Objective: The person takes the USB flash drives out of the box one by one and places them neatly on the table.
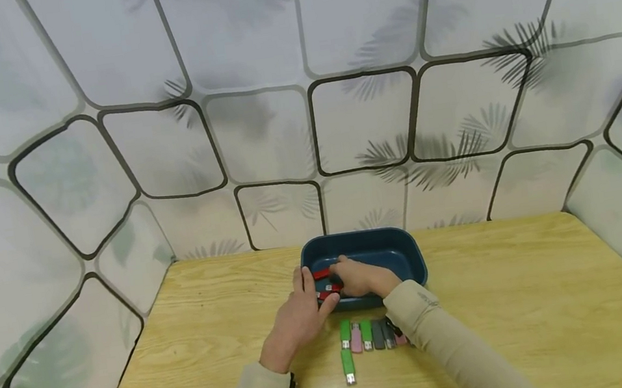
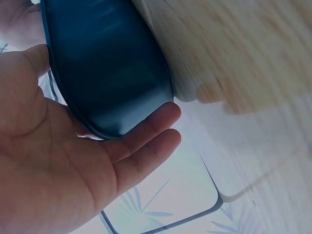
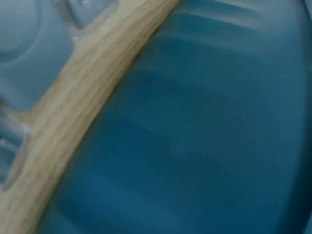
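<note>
A dark blue rectangular bin [image 1: 407, 253] stands on the table, with several red USB flash drives [image 1: 321, 274] at its left end. My right hand [image 1: 357, 277] reaches inside with curled fingers, pinching a red USB flash drive [image 1: 332, 288]; the fingertips are partly hidden. My left hand [image 1: 298, 317] rests against the bin's left end. The left wrist view shows the left hand [image 2: 73, 146] with two fingers straight along the outer wall and the thumb at the rim. No hand appears in the right wrist view, only the bin's blue surface [image 3: 195, 136].
In front of the bin lies a row of USB flash drives: green [image 1: 345, 332], pink [image 1: 356, 339] and grey [image 1: 378, 334]. Another green drive [image 1: 348, 365] lies nearer. The right forearm partly covers the row's right end. A patterned cloth wall [image 1: 284, 214] rises behind the wooden table [image 1: 214, 311].
</note>
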The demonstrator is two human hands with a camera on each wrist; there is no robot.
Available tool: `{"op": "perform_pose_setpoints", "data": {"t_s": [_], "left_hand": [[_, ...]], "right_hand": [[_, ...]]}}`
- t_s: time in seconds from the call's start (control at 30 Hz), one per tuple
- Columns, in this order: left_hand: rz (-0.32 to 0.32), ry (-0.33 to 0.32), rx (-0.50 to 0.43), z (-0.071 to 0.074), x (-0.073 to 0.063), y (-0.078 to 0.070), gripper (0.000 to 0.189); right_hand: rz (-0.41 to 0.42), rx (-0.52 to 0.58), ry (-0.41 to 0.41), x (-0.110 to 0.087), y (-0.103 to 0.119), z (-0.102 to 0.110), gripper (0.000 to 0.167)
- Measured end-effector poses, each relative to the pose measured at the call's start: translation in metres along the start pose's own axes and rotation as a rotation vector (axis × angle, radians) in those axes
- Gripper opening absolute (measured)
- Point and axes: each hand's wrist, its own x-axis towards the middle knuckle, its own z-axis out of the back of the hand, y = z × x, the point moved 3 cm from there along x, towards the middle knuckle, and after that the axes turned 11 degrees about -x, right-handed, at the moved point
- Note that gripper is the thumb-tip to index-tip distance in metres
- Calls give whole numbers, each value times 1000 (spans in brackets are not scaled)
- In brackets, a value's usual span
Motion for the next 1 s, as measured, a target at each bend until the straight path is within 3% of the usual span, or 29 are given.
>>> {"op": "perform_pose_setpoints", "data": {"t_s": [0.23, 0.63, 0.83, 1.0], "left_hand": [[5, 11, -14, -1, 1, 1, 86], [-3, 6, -26, 2, 2, -1, 85], [11, 20, -14, 2, 1, 0, 86], [21, 27, -8, 2, 0, 1, 87]], "right_hand": [[-33, 1, -38, 2, -3, -1, 10], [3, 47, -106, 1, -10, 2, 16], [-4, 160, -157, -12, -14, 8, 13], [-38, 180, -204, -29, -13, 15, 13]]}}
